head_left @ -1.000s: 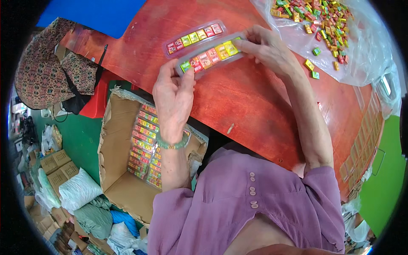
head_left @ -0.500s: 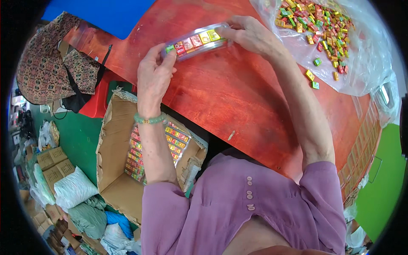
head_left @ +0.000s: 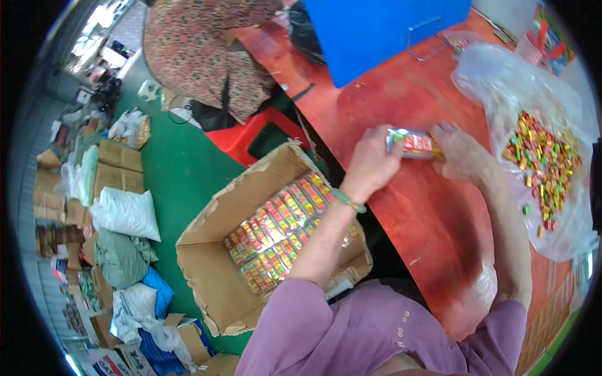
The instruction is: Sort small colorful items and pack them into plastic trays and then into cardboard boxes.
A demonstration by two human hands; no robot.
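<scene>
Two bare hands hold one long clear pack of small coloured pieces above a single red table. We see the left hand pinching its left end between thumb and fingers; the right hand has its fingers bent around the other end, though we cannot tell how firmly they press. One green bracelet circles the left wrist.

One open carton stands below the table edge, holding many similar packs in two main rows, too crowded for us to count surely. To the right, one clear plastic bag lies spread under a heap of loose pieces, likewise uncounted. We note one blue panel and one red stool. Marks on the pieces are too small and blurred for us to read.

One second ago we saw two packs, one beyond the other; now we distinguish only one at the hands. Our view has also swung left, showing more of the green floor.
</scene>
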